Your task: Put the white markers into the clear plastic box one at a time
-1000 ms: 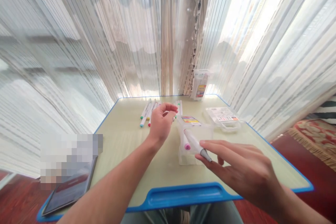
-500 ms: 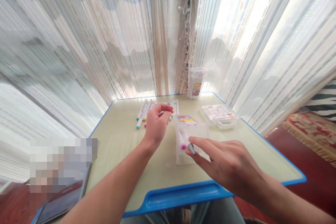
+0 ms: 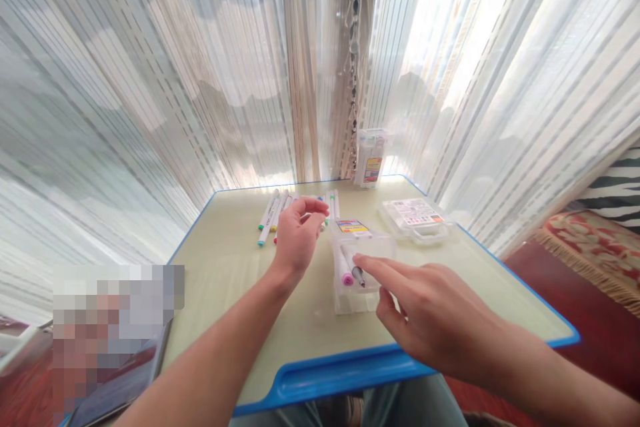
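Note:
A clear plastic marker case point(image 3: 370, 247) lies open in the middle of the table. Inside it, side by side, are a pink-ended marker point(image 3: 347, 275) and a grey-ended marker point(image 3: 359, 275). My right hand point(image 3: 430, 307) reaches over the case with its index fingertip at the grey-ended marker, the thumb held apart below. Just left of the case is my left hand point(image 3: 299, 233), its fingers curved and a gap left between them and the thumb; no object shows in it. Behind that hand lie several white markers point(image 3: 270, 217) with coloured ends, partly covered by it.
A flat clear case point(image 3: 417, 213) with a printed label lies at the right, and an upright clear case point(image 3: 371, 159) stands at the back edge. A tablet point(image 3: 120, 380) is at the near left. The table has a blue rim with a tray groove point(image 3: 350, 373) in front.
My right thumb has come away from the grey-ended marker, which has settled beside the pink-ended one. My left hand has stayed almost still.

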Demonstrator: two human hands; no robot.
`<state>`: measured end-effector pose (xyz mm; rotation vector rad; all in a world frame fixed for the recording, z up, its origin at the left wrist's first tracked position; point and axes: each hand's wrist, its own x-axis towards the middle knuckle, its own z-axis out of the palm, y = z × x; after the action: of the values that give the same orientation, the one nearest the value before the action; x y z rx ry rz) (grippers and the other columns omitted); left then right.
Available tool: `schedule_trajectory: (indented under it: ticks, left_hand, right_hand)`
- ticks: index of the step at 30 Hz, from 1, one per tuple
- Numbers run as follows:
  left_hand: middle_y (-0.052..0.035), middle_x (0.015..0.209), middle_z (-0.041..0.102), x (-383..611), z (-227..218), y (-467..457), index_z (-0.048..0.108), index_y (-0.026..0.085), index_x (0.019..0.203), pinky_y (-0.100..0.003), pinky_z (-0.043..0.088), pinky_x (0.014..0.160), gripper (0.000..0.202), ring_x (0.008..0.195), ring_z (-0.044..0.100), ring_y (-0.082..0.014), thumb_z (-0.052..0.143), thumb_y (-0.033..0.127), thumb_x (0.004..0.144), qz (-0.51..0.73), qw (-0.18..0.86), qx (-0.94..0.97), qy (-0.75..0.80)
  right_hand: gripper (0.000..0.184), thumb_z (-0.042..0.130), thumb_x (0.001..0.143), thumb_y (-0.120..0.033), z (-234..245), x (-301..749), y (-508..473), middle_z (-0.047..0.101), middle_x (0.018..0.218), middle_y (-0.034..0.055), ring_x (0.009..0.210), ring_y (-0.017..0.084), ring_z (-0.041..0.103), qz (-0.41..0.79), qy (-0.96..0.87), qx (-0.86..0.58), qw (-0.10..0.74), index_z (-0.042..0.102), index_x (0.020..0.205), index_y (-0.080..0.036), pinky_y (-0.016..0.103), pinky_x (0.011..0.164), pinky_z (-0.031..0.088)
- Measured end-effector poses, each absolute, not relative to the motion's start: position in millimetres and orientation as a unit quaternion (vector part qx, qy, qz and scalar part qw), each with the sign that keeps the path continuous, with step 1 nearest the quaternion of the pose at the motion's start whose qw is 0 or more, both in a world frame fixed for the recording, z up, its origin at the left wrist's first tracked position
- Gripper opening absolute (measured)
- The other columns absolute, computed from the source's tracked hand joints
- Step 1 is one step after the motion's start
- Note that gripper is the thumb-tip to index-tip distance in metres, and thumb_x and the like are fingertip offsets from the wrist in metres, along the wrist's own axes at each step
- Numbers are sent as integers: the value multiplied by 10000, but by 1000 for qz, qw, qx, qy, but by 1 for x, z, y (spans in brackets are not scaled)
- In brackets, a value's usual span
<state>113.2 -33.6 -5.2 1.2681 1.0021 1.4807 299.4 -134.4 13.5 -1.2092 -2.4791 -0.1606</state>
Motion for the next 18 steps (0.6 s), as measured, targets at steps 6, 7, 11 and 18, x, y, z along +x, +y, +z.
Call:
schedule_trajectory:
  ticks: [6, 7, 11, 18]
  left_hand:
    - [11, 728, 613, 113, -7, -32, 648, 150, 768, -215, 298, 447, 86, 470, 396, -44, 598, 136, 699, 603, 455, 518, 402]
    - [11, 725, 612, 113, -7, -32, 648, 150, 770, -215, 296, 446, 86, 470, 396, -44, 602, 141, 699, 603, 456, 517, 402]
    - [11, 717, 612, 113, -7, -31, 650, 149, 773, -213, 294, 441, 90, 471, 400, -47, 611, 152, 692, 605, 455, 513, 404]
    - [10, 706, 618, 112, -7, -30, 646, 150, 765, -209, 296, 435, 93, 470, 406, -49, 612, 154, 678, 605, 456, 505, 413]
  right_hand:
    - [510, 451, 857, -145, 22, 295, -133, 719, 1081, 141, 689, 212, 694, -33, -887, -448, 105, 479, 1365, -103, 308, 560, 415]
    - [512, 449, 857, -149, 24, 294, -133, 721, 1062, 137, 675, 212, 689, -31, -888, -449, 93, 470, 1366, -99, 312, 541, 388]
    - [485, 448, 856, -160, 32, 291, -132, 723, 957, 102, 598, 200, 654, -24, -890, -451, 63, 467, 1339, -110, 331, 492, 272]
    - [426, 469, 834, -141, 37, 294, -132, 717, 906, 81, 619, 185, 645, -1, -891, -447, 77, 512, 1257, -140, 310, 511, 276]
